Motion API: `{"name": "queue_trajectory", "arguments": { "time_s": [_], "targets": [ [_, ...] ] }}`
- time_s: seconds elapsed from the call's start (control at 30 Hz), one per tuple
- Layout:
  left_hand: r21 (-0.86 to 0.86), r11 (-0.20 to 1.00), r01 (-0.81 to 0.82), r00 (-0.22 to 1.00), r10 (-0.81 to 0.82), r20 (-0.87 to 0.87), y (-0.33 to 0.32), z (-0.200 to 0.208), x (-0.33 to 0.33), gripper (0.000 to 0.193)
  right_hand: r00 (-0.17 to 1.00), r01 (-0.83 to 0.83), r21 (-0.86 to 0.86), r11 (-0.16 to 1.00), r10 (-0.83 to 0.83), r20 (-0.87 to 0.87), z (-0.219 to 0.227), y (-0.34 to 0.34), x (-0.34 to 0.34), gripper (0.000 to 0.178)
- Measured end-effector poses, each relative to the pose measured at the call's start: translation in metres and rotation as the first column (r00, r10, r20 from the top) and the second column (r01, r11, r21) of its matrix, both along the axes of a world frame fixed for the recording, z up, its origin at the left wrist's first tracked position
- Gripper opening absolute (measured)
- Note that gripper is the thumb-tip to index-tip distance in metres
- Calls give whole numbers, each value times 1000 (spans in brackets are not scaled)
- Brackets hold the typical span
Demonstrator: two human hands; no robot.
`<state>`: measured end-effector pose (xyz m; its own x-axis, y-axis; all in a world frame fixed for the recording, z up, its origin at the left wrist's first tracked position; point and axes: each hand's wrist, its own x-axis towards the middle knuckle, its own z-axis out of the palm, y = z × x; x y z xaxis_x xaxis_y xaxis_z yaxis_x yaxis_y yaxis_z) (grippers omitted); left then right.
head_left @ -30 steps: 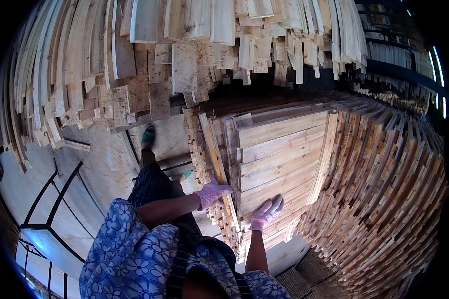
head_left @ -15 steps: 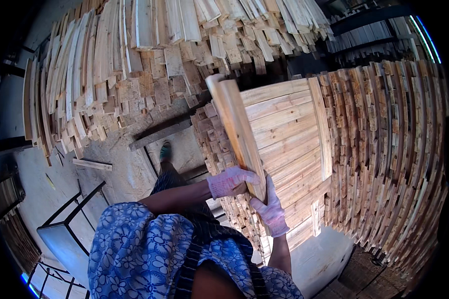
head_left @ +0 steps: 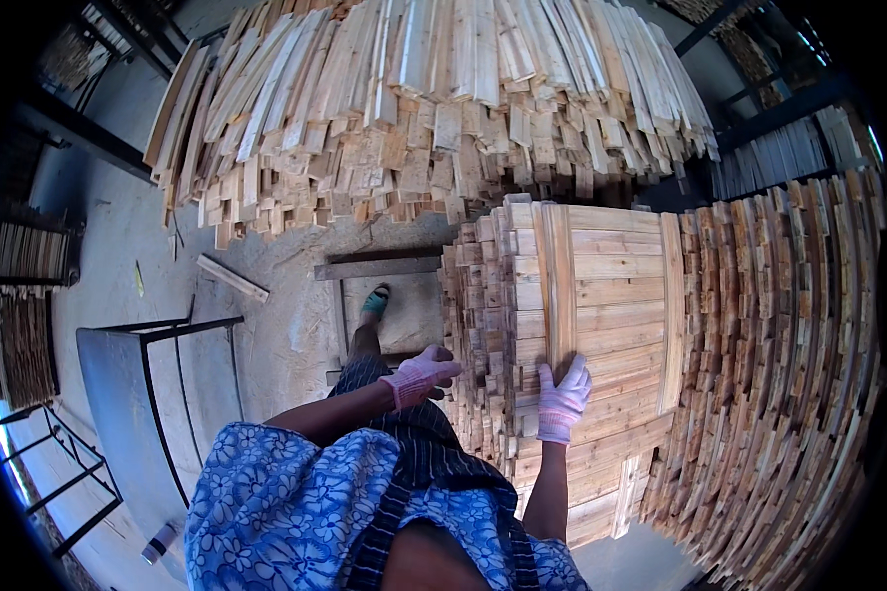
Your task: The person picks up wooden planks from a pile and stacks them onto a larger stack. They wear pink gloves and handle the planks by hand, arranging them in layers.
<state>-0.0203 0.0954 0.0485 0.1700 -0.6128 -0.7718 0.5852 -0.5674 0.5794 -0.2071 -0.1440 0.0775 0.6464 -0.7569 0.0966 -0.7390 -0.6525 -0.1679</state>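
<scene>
Two narrow wooden boards lie side by side across a layer of pale planks on top of a tall stack. Over their near end rests my right hand, in a light knitted glove, with thumb and fingers apart. My left hand, gloved too, hovers empty beside the stack's left side, its fingers loosely stretched out. Another crosswise board lies along the right part of the layer. A shorter crosswise piece shows nearer to me.
A large heap of loose boards fills the far side. Dense stacked wood stands at right. Left are a metal-framed table and a loose board on the floor. A dark frame lies by my foot.
The board both hands held tilted up now lies flat across the plank layer. My left hand has let go and moved left; my right hand stays at the boards' near end.
</scene>
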Motion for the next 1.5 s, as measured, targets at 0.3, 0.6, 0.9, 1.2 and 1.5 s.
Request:
{"name": "queue_trajectory", "arguments": {
  "time_s": [0.3, 0.6, 0.9, 1.2, 1.5],
  "targets": [
    [-181, 966, -187, 973, 207, 98, 57, -29, 38, 61, 993, 116, 204, 972, -109, -47, 14, -2, 28, 77],
    [-61, 511, -857, 316, 615, 722, 274, -24, 303, 38, 920, -150, -8, 989, 136, -368, 58, 56, 111, 81],
    [-162, 739, -654, -153, 80, 985, 378, 94, 588, 29, 936, -232, 964, -129, 240, 257, -33, 309, 528, 39],
    [527, 576, -625, 586, -100, 804, 447, 46, 762, 45, 978, -149, 820, -553, 39, 204, -97, 481, 728, 64],
    [323, 700, -637, 632, 233, 739, 433, 42, 747, 99, 995, -58, 761, -646, -104, -12, -62, 517, 796, 77]
  ]
}}
